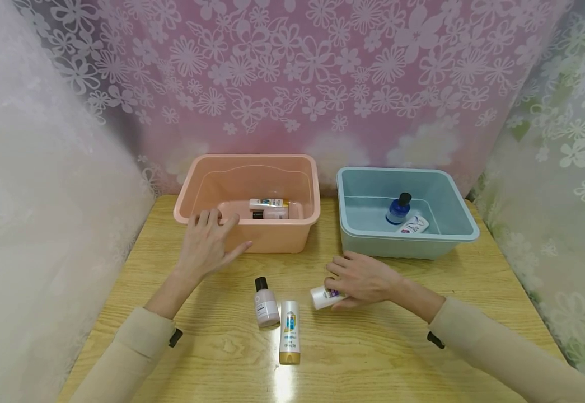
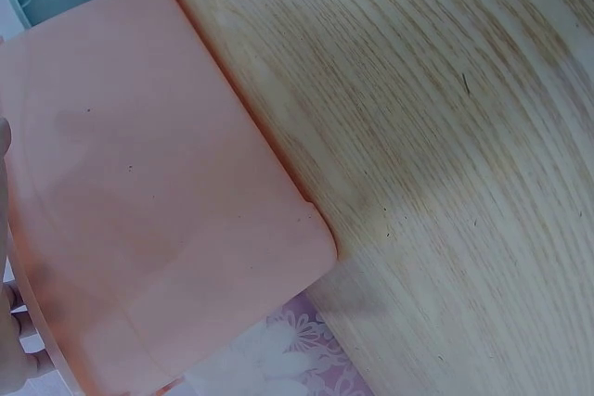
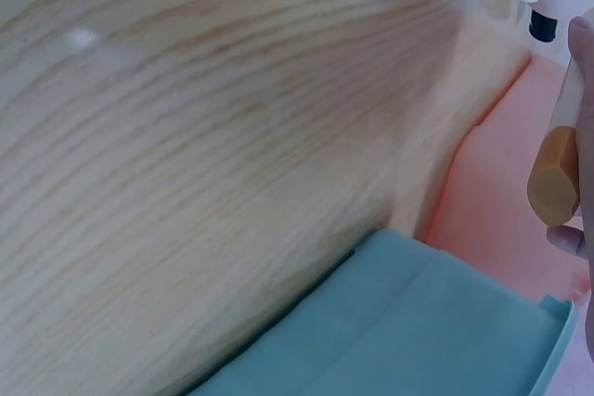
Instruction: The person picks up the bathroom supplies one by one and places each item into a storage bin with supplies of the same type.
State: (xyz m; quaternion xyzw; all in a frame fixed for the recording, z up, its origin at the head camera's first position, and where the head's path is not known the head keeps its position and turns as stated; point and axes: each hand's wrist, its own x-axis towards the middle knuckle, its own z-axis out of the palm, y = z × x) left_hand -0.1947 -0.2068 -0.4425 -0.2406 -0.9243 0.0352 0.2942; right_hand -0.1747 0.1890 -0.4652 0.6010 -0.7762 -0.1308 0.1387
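Head view: right grip holds a bottle, its white end protruding leftward.

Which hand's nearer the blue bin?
Right. The right hand is just in front of the blue bin; the left hand is farther left, at the peach bin.

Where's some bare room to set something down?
The wooden table is bare between the white, blue-labelled, gold-capped plastic bottle and beige right sleeve, and between beige left sleeve and pinkish black-capped bottle. Around those two bottles it's crowded.
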